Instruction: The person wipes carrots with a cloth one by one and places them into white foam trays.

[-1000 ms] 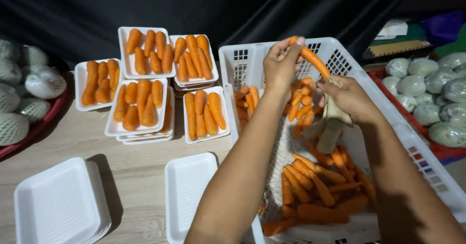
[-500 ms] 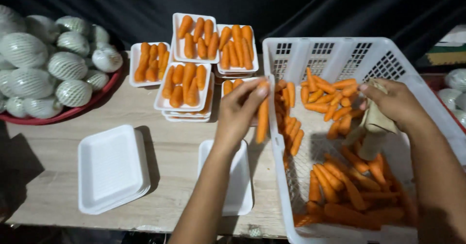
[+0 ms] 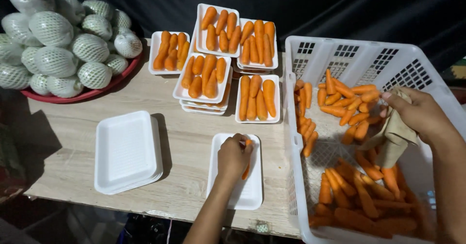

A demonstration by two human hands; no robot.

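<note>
My left hand (image 3: 233,156) rests over an empty white foam tray (image 3: 252,193) near the table's front edge, with its fingers closed around a single carrot (image 3: 246,170) laid in that tray. My right hand (image 3: 418,114) hovers inside a white plastic crate (image 3: 310,55) and grips a crumpled brown cloth (image 3: 391,139). Loose carrots (image 3: 361,195) cover the bottom of the crate.
Several filled carrot trays (image 3: 256,98) stand at the back of the wooden table (image 3: 189,127). A stack of empty foam trays (image 3: 127,151) lies at front left. A red basin (image 3: 82,94) heaped with net-wrapped round fruits (image 3: 57,30) fills the far left.
My left hand carried a carrot out of the crate and lowered it onto the empty tray. The camera view swung left; my right hand stayed in the crate with the cloth.
</note>
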